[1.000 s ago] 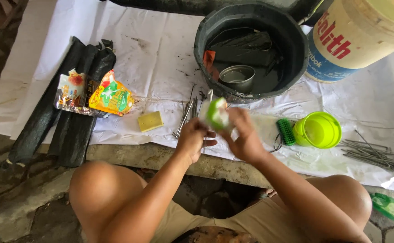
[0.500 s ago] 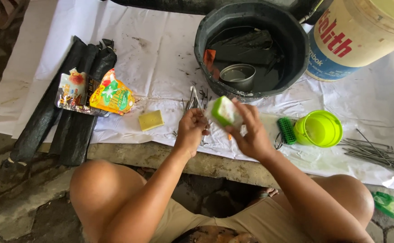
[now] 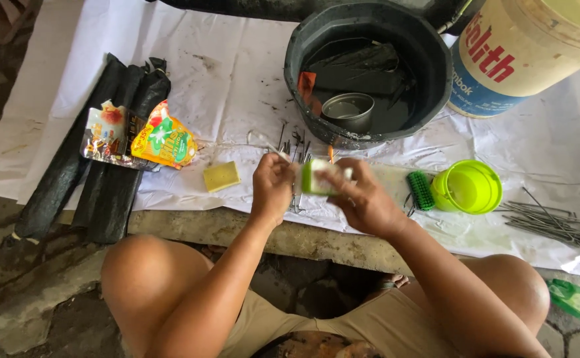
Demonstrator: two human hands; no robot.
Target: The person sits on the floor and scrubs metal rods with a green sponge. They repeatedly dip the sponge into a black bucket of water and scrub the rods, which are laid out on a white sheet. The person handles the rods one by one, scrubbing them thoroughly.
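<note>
Hands meet at the centre of the frame, just above the near edge of the tabletop [image 3: 190, 86], which is spread with white sheeting. The right hand [image 3: 363, 199] is closed around a small green-and-white scrubbing pad [image 3: 318, 178], thumb on top, fingers wrapped beneath. The left hand [image 3: 271, 187] is pinched shut on the end of a thin metal skewer [image 3: 298, 192], which seems to run against the pad; the contact itself is partly hidden by the fingers. More skewers lie in a loose bunch [image 3: 290, 149] just beyond the hands, and a larger heap [image 3: 555, 229] sits at the right edge.

To do this well, I judge the pad should stay folded snugly about the rod while the left hand keeps a firm pinch near the end, so the thin metal does not bend or slip out.

Beyond the hands stands a black basin [image 3: 369, 73] with dark water and a metal cup [image 3: 347, 111] inside. A green brush [image 3: 421, 191] and lime tub [image 3: 466, 187] lie to the right, a yellow sponge [image 3: 221, 177] to the left.
</note>
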